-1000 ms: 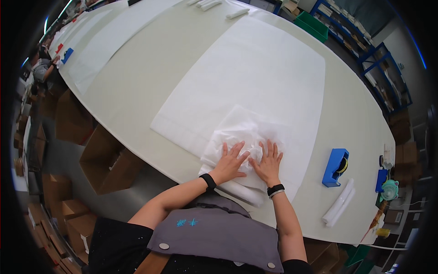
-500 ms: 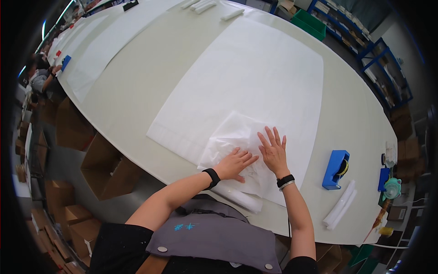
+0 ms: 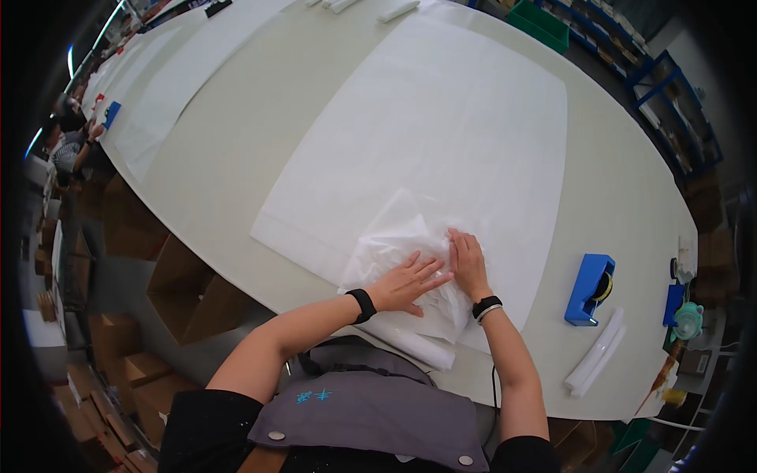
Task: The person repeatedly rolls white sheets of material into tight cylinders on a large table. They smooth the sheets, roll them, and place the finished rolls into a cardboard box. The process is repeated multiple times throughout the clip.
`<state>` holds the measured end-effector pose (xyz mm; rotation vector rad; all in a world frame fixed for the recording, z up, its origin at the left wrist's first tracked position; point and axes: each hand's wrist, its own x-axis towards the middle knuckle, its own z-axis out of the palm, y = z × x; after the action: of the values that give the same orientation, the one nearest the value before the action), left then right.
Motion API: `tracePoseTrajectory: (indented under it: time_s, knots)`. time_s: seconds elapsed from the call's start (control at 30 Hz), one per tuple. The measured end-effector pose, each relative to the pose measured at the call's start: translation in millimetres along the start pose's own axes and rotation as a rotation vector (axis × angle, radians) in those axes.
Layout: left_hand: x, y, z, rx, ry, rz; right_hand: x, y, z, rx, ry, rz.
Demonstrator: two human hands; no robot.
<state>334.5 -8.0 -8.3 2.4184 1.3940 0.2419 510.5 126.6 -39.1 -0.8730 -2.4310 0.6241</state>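
A large white sheet [image 3: 449, 118] lies flat on the pale table [image 3: 221, 158]. On its near part rests a smaller, crumpled piece of translucent plastic film [image 3: 386, 246]. My left hand [image 3: 412, 284] presses on this film with its fingers spread. Just to its right, my right hand [image 3: 468, 266] has its fingers drawn together and bent over the film's right side, seeming to grip a fold; the fingertips are partly hidden. A rolled bundle of clear film [image 3: 410, 344] lies along the near table edge, below my left hand.
At right stand a blue tape dispenser [image 3: 585, 296] and white rolls [image 3: 597, 353]. A mint-green gadget [image 3: 688, 320] sits at the far right edge. Cardboard boxes [image 3: 177, 292] are on the floor at left. Another person [image 3: 67, 146] works at the far left; a green bin [image 3: 540, 24] is behind the table.
My right hand has gone from spread fingers to fingers drawn together on the film, whose right part is now more bunched. My left hand stays flat. The view has shifted slightly.
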Motion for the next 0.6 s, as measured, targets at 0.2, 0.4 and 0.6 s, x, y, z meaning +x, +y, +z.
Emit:
tracePoseTrajectory:
  time_s: [0.2, 0.4, 0.6]
  knots:
    - [2, -2, -6, -0.021, -0.007, 0.004, 10, 1, 1, 0.145, 0.129, 0.187]
    - [-1, 1, -9, -0.040, 0.051, 0.001, 28, 15, -11, -0.044, -0.184, 0.164]
    - [7, -1, -16, -0.045, 0.002, -0.019, 17, 14, -4, 0.090, -0.084, 0.138]
